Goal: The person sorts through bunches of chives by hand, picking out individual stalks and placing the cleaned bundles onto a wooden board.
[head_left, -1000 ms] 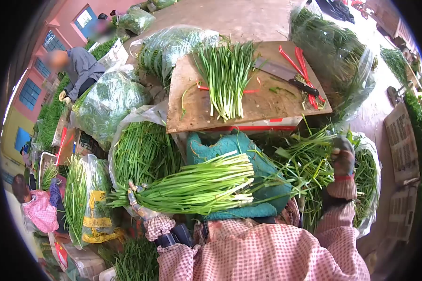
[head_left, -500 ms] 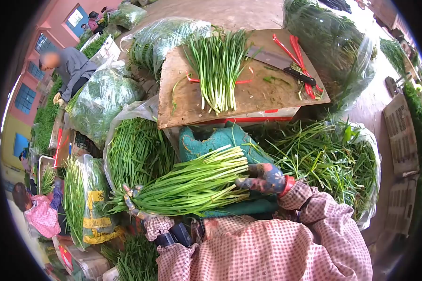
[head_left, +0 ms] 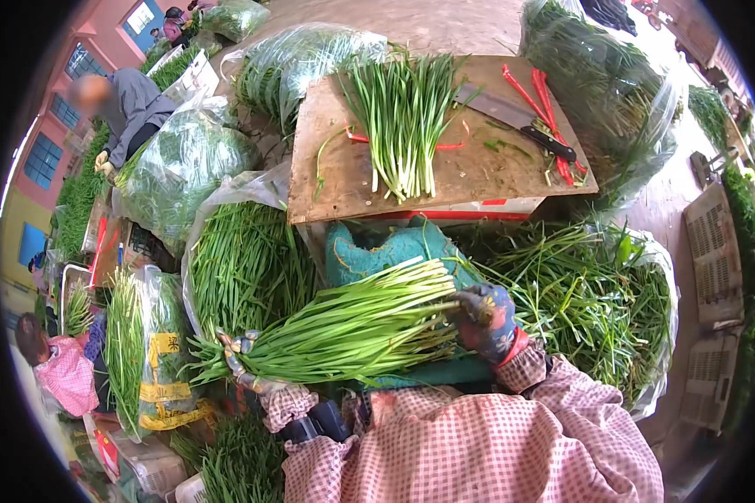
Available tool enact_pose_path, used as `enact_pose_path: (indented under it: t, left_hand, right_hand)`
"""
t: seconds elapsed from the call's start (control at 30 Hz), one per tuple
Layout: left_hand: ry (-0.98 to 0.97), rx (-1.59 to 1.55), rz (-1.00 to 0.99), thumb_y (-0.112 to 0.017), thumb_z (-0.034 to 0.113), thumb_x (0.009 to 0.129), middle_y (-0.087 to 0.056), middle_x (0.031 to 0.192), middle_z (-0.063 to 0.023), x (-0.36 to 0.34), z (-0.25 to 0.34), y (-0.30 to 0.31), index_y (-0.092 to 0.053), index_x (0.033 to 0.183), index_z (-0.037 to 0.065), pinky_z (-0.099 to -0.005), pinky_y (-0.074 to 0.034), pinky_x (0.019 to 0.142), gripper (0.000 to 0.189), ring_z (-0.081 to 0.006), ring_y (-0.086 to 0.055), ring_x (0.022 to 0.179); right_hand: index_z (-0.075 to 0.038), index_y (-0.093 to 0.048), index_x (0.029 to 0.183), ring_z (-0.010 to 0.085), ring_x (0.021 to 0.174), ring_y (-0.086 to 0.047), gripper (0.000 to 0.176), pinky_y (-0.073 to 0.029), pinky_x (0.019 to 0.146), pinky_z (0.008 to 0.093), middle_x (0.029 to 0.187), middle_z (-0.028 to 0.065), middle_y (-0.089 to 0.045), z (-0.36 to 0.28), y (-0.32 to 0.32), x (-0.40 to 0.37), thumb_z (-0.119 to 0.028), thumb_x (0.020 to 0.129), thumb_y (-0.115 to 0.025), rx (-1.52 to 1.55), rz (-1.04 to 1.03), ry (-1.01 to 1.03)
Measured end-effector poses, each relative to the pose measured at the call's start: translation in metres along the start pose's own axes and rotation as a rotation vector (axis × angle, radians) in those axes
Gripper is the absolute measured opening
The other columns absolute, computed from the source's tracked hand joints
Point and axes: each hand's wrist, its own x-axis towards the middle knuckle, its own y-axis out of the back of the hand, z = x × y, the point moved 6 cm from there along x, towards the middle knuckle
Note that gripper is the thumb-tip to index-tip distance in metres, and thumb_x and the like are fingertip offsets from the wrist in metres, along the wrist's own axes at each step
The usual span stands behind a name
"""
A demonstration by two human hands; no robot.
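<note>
A large bunch of garlic chives (head_left: 352,327) lies across my lap, pale stem ends to the right and leaf tips to the left. My left hand (head_left: 242,356), in a patterned glove, is wrapped around the leafy end. At the stem end my gloved right hand (head_left: 485,318) has its fingers curled in, pinching what looks like a few thin stalks; its fingertips are partly hidden. Beyond them a smaller bundle of chives (head_left: 403,126) rests on a wooden board (head_left: 327,189), over a red tie (head_left: 450,147). A black-handled knife (head_left: 512,113) lies right of it.
More red ties (head_left: 541,96) lie by the knife. Loose greens fill an open bag (head_left: 596,302) on the right, and another bag of chives (head_left: 247,268) stands on the left. A person in grey (head_left: 138,113) works at the far left; a person in pink (head_left: 67,373) sits nearer.
My right hand has drawn slightly right and turned, its fingers curling in at the stem ends. My left hand keeps its grip on the bunch. The view has shifted slightly.
</note>
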Motion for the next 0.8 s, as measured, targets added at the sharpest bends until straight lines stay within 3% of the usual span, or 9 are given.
enact_pose_path:
  t: [0.13,0.27,0.33,0.37,0.4,0.47,0.5,0.63,0.8]
  left_hand:
    - [-0.033,0.028,0.142,-0.044,0.020,0.088,-0.052,0.072,0.0034,0.000,0.000,0.003,-0.041,0.124,0.012,-0.0295,-0.042,0.076,0.037,-0.0087,-0.046,0.065]
    - [-0.091,0.034,0.199,-0.044,0.021,0.088,-0.053,0.071,0.0033,-0.002,0.002,0.008,-0.045,0.120,0.011,-0.0296,-0.043,0.074,0.033,-0.0092,-0.046,0.062]
    - [0.039,-0.022,0.245,-0.044,0.022,0.088,-0.053,0.067,0.0032,0.001,-0.001,0.021,-0.053,0.108,0.010,-0.0296,-0.043,0.072,0.024,-0.0100,-0.045,0.058]
    - [0.060,-0.013,0.248,-0.043,0.022,0.089,-0.053,0.063,0.0027,0.000,-0.003,0.015,-0.058,0.092,0.011,-0.0301,-0.043,0.071,0.019,-0.0104,-0.045,0.056]
    - [0.062,-0.016,0.247,-0.043,0.022,0.089,-0.053,0.063,0.0027,0.001,-0.003,0.010,-0.058,0.092,0.011,-0.0301,-0.043,0.071,0.019,-0.0104,-0.045,0.056]
    - [0.000,-0.004,0.377,-0.043,0.022,0.088,-0.053,0.062,0.0024,-0.001,-0.001,0.012,-0.058,0.091,0.011,-0.0300,-0.044,0.070,0.019,-0.0108,-0.046,0.057]
    - [0.010,0.002,0.378,-0.043,0.022,0.088,-0.053,0.062,0.0024,-0.004,0.000,0.013,-0.058,0.091,0.011,-0.0300,-0.044,0.070,0.019,-0.0108,-0.046,0.057]
    - [0.025,-0.044,0.287,-0.044,0.015,0.085,-0.054,0.066,0.0028,-0.004,-0.005,0.001,-0.052,0.110,0.010,-0.0307,-0.044,0.071,0.027,-0.0112,-0.047,0.061]
    - [0.012,0.056,0.012,-0.043,0.018,0.085,-0.059,0.081,-0.0014,0.001,0.004,0.006,-0.037,0.127,0.010,-0.0321,-0.045,0.074,0.043,-0.0140,-0.051,0.071]
  right_hand:
    - [-0.005,-0.060,0.077,0.0265,0.056,-0.055,0.011,-0.043,0.049,0.0343,0.063,0.0118,-0.056,0.032,0.018,0.000,-0.007,0.067,-0.063,-0.134,0.176,-0.010]
    - [-0.004,-0.062,0.080,0.0217,0.060,-0.057,0.008,-0.046,0.056,0.0280,0.064,0.0102,-0.058,0.116,0.066,-0.038,-0.006,0.073,-0.060,0.243,0.258,-0.704]
    - [-0.006,-0.063,0.080,0.0252,0.062,-0.057,0.010,-0.046,0.058,0.0319,0.065,0.0107,-0.058,0.179,0.107,-0.073,-0.013,0.074,-0.059,0.117,0.357,-0.696]
    - [-0.008,-0.063,0.078,0.0266,0.063,-0.057,0.012,-0.046,0.059,0.0347,0.067,0.0112,-0.059,0.180,0.131,-0.073,-0.018,0.073,-0.058,-0.357,0.129,-0.722]
    - [-0.009,-0.063,0.077,0.0281,0.064,-0.057,0.015,-0.046,0.060,0.0374,0.068,0.0118,-0.059,0.173,0.151,-0.069,-0.023,0.073,-0.058,-0.827,-0.110,-0.713]
    - [-0.009,-0.061,0.071,0.0331,0.064,-0.056,0.021,-0.043,0.057,0.0412,0.066,0.0142,-0.057,0.163,0.167,-0.071,-0.030,0.070,-0.059,-0.818,-0.008,-0.621]
    - [-0.011,-0.063,0.075,0.0290,0.064,-0.057,0.016,-0.045,0.059,0.0391,0.068,0.0113,-0.059,0.145,0.159,-0.058,-0.026,0.072,-0.057,-0.908,-0.156,-0.654]
    - [0.000,-0.059,0.082,0.0105,0.053,-0.054,0.018,-0.042,0.047,0.0222,0.063,0.0028,-0.056,0.144,0.114,-0.066,-0.018,0.076,-0.058,0.358,0.335,-0.988]
    - [-0.005,-0.054,0.072,0.0107,0.045,-0.048,0.013,-0.037,0.038,0.0226,0.056,0.0017,-0.050,0.141,0.117,-0.071,-0.017,0.077,-0.055,0.738,0.483,-0.991]
